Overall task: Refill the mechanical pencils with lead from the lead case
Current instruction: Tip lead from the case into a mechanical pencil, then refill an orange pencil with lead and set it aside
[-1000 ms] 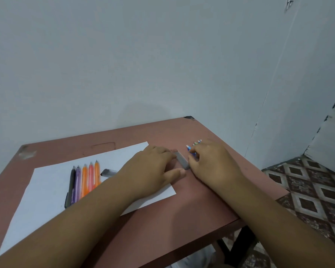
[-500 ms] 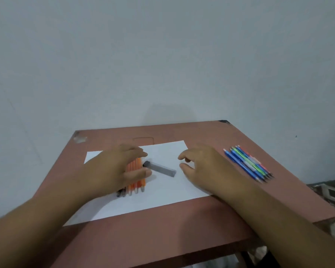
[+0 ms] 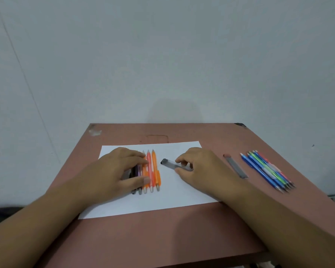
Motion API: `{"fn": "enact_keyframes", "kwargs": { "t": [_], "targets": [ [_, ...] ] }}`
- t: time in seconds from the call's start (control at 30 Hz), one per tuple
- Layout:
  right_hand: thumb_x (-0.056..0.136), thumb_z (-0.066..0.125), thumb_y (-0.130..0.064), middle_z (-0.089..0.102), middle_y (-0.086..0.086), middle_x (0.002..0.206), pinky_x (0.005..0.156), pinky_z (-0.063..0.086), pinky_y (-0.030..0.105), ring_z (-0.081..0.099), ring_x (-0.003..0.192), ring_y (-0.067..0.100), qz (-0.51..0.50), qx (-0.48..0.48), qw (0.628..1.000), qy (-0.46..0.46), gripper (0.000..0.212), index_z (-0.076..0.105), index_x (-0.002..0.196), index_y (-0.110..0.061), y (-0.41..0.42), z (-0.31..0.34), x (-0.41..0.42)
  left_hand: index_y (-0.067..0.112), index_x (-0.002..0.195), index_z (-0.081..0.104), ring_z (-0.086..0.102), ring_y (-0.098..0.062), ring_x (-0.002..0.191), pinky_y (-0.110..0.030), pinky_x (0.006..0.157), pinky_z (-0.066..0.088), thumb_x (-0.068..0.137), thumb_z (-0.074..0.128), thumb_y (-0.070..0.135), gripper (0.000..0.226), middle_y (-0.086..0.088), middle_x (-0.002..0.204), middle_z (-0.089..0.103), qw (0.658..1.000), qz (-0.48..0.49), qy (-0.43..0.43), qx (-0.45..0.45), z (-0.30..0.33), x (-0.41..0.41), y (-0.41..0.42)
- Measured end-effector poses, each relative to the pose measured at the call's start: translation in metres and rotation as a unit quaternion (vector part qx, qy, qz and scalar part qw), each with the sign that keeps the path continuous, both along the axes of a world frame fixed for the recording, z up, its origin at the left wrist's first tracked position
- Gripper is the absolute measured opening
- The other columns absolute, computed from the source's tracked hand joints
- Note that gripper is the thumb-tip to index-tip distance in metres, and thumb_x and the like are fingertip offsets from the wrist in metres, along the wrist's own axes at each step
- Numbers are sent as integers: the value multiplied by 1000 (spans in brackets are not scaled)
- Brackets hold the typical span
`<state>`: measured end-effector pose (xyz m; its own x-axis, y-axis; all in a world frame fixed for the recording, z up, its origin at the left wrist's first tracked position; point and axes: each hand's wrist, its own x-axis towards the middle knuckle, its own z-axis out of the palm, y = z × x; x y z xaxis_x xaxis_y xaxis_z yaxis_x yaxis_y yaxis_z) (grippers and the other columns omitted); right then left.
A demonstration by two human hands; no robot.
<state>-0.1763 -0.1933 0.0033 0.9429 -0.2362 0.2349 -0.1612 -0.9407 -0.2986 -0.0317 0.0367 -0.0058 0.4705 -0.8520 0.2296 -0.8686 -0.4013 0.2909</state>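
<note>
Fingers first: right hand (image 3: 201, 169) pinches the lead case (image 3: 174, 165) between thumb and fingertips, low on the paper; the case lies flat, its dark cap end pointing toward 10 o'clock. Left hand (image 3: 122, 167) has its fingers curved over the near row of pencils (image 3: 152, 171), thumb at the 6 o'clock side; whether it grips one pencil or only rests across the row, I cannot tell.

Table (image 3: 162, 233): reddish top, fills the lower frame. Paper sheet (image 3: 182, 196) lies at the table's centre, both hands on it.

Near row of pencils: black, purple, orange and pink barrels side by side at 9 o'clock of the lead case, close but apart. Second bunch, blue and green pencils (image 3: 267, 171), lies off the paper at 3 o'clock, well apart from the hands. A grey strip (image 3: 236, 167), perhaps a second case, lies between the right hand and that bunch.

Step in hand, as I judge it: taking up the case to open it while the left hand picks one pencil.

To do it well:
- Lift the case level and keep the cap end up, so leads do not spill.
- Draw out one pencil only; the barrels lie touching and may roll.
- Work over the paper, where a dropped lead shows.
- Light grip on any lead; likely brittle.
</note>
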Motion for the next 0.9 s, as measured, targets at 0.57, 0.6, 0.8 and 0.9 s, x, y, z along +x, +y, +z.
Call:
{"fn": "enact_keyframes", "kwargs": {
  "t": [0.57,0.6,0.8,0.9],
  "targets": [
    [100,59,-33,63,-17,112,84,48,26,46,105,1,90,-96,990,-50,24,70,121,-38,-4,3,25,42,129,59,38,9,130,-25,110,36,86,42,78,58,31,134,51,998,24,21,-57,-8,14,6],
    [100,61,-31,63,-17,109,80,44,22,42,100,-1,118,-100,987,-52,25,70,122,-38,-3,3,29,41,129,59,40,9,128,-25,109,37,86,42,77,58,30,133,53,998,26,20,-55,-7,15,7],
    [87,81,-19,67,-10,100,62,39,25,50,93,8,243,-132,958,-80,24,80,106,-33,1,-1,50,44,119,63,48,5,120,-30,102,44,86,39,77,52,33,121,57,996,30,31,-72,-7,22,12],
    [84,83,-23,71,-7,98,58,43,22,57,90,14,286,-151,942,-89,14,81,98,-27,0,3,53,42,115,65,48,5,118,-29,101,43,90,40,73,47,32,117,59,995,29,43,-82,-5,20,12]
  ]
}}
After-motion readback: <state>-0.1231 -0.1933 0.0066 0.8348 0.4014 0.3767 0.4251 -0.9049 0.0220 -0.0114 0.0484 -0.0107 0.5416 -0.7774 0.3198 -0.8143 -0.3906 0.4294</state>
